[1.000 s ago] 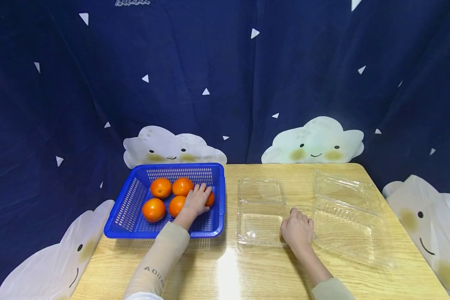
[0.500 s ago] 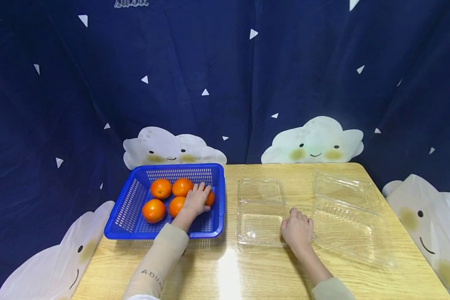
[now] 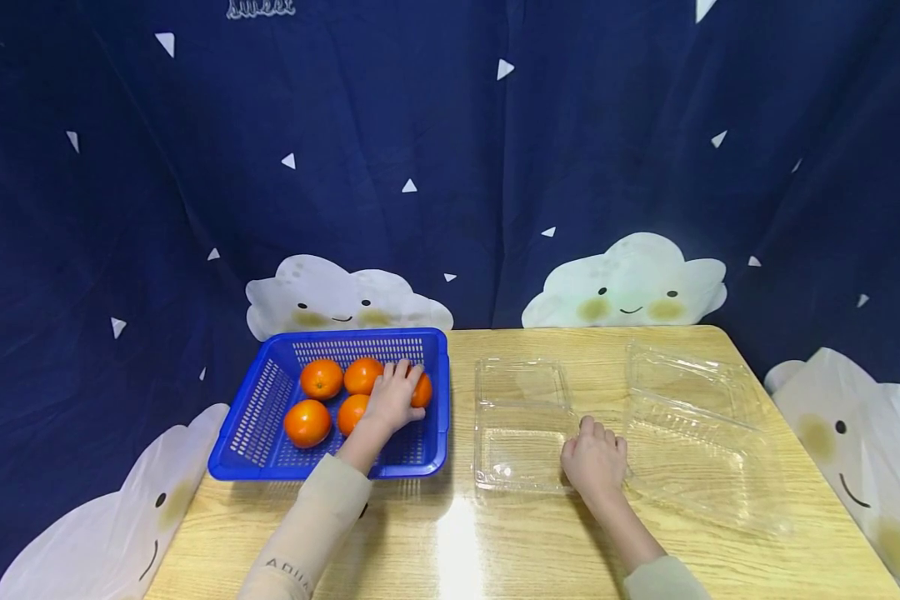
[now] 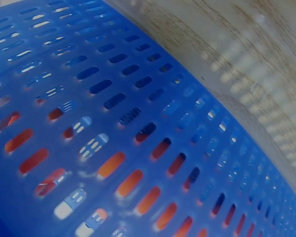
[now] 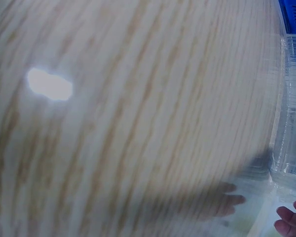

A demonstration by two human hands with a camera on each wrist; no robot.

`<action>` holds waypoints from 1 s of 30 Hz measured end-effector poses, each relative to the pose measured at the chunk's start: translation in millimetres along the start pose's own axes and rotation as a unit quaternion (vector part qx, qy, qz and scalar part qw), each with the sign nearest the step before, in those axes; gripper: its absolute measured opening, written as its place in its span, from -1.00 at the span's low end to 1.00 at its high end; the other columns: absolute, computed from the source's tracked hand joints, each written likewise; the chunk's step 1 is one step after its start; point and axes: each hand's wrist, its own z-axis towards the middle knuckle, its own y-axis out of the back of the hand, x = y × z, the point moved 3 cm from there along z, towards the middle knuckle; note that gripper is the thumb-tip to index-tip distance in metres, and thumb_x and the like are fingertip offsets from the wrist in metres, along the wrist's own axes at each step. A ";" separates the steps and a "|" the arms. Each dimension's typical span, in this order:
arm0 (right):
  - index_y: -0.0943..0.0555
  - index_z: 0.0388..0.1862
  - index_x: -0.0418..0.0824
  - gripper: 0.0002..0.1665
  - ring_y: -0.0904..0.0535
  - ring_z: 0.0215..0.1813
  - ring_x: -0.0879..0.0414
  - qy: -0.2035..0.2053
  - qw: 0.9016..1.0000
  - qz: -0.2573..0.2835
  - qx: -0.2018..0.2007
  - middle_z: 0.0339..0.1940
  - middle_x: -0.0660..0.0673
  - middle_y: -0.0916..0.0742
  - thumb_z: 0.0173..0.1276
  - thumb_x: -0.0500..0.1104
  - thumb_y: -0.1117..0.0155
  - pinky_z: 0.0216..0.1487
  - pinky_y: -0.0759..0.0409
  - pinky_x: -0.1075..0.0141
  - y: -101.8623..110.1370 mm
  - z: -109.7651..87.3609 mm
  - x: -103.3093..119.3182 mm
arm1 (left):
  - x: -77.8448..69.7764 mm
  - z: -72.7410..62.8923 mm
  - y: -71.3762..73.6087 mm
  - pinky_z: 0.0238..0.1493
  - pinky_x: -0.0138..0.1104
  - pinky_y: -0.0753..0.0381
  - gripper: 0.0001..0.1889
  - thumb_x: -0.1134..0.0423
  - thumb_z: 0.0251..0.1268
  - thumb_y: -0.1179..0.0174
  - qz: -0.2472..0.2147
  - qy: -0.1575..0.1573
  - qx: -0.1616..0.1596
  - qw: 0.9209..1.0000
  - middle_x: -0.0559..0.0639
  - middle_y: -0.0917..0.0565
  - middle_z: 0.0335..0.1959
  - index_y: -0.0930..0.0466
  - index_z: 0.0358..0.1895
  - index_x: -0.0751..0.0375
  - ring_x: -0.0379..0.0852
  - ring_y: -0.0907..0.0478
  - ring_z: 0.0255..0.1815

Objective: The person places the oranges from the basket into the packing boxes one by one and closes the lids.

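Observation:
In the head view my left hand (image 3: 393,400) reaches into a blue plastic basket (image 3: 227,442). Its fingers and thumb curl round the rightmost orange (image 3: 422,390), which the hand partly covers. Other oranges (image 3: 307,423) lie to its left in the basket. My right hand (image 3: 595,457) grips the right edge of an opened clear plastic box (image 3: 521,462) on the table; its fingertips are hidden from above. The right wrist view catches a few curled fingers (image 5: 290,219) beside the clear box. Through the slots of the basket wall (image 4: 103,133), the left wrist view shows orange fruit.
A second opened clear box (image 3: 701,450) lies at the right of the wooden table (image 3: 532,558). Behind the table hangs a dark blue curtain (image 3: 390,125) with printed clouds.
My left hand has shifted slightly on the rightmost orange, its fingers bending further round it, and the orange has moved a little up and right. The right hand stays where it was.

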 end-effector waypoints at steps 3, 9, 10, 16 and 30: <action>-0.43 -0.18 -0.44 -0.67 -0.50 -0.30 -0.17 0.006 1.000 -0.006 -0.007 -0.35 -0.29 -0.61 0.17 -0.20 0.03 -0.13 -0.32 -0.04 -0.5 -0.6 -0.4 | -2.0 -2.1 3.9 -0.01 0.03 -0.40 -0.24 0.07 -0.17 -0.40 -0.008 -0.004 -0.017 1.000 0.25 -0.33 0.15 -0.34 0.20 0.20 0.26 -0.26 0.12; -0.43 -0.16 -0.43 -0.66 -0.50 -0.28 -0.18 0.005 1.000 -0.005 -0.009 -0.33 -0.30 -0.61 0.18 -0.19 0.03 -0.10 -0.32 -0.05 -0.9 -0.7 0.0 | -5.0 -5.3 10.4 -0.03 0.02 -0.41 -0.25 0.08 -0.19 -0.40 -0.019 -0.009 -0.049 0.999 0.25 -0.35 0.13 -0.35 0.18 0.19 0.26 -0.28 0.08; -0.42 -0.16 -0.44 -0.65 -0.50 -0.27 -0.19 0.001 1.000 -0.001 -0.004 -0.33 -0.31 -0.61 0.19 -0.19 0.04 -0.09 -0.32 -0.06 -0.1 -0.5 0.3 | -5.6 -5.6 11.5 -0.02 0.02 -0.41 -0.25 0.08 -0.19 -0.40 -0.019 -0.009 -0.052 0.998 0.25 -0.35 0.13 -0.35 0.18 0.19 0.26 -0.29 0.08; -0.43 -0.17 -0.44 -0.66 -0.50 -0.29 -0.19 0.003 1.000 -0.003 -0.005 -0.34 -0.30 -0.61 0.18 -0.19 0.03 -0.10 -0.33 -0.06 -0.7 -0.1 -0.4 | -9.8 -6.9 19.6 0.01 0.02 -0.39 -0.25 0.07 -0.18 -0.39 -0.017 -0.018 -0.075 0.997 0.26 -0.34 0.15 -0.34 0.19 0.20 0.27 -0.27 0.09; -0.43 -0.18 -0.43 -0.67 -0.49 -0.30 -0.19 0.001 1.000 -0.003 -0.009 -0.36 -0.29 -0.60 0.17 -0.19 0.02 -0.10 -0.33 -0.04 0.4 0.0 0.9 | -25.7 -7.0 41.4 -0.01 0.03 -0.39 -0.29 0.07 -0.17 -0.38 -0.035 -0.047 -0.128 0.990 0.25 -0.36 0.13 -0.36 0.16 0.19 0.23 -0.30 0.06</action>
